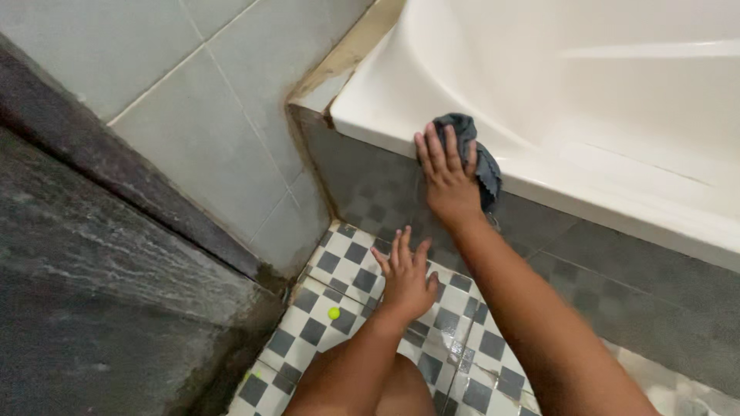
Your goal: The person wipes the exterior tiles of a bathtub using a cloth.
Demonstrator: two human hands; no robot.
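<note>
right hand (449, 185): fingers spread, palm flat, pressing a dark grey-blue cloth (474, 150) onto the near rim of the white bathtub (617, 100); not a fist grip, more a clamp of cloth btwn palm & rim.
cloth: bunched, on the tub edge near its left corner, part hanging over the outer side; touching the rim.
left hand (405, 277): open, fingers apart, empty, palm down on the checkered floor (347, 258), likely bracing body wt.
tub front: grey tiled panel (617, 293) under rim, floor looks wet near it.
corner: brownish seam (339, 62) where tub meets grey wall tiles (208, 131), far left.
small item: tiny yellow-green ball (334, 313) on floor, just left of left wrist.
doing it well (judgement): keep palm flat so cloth stays under it, even pressure along rim w/ overlapping passes, refold cloth when bunch slips; left hand planted steady since wet tiles may be slick.
</note>
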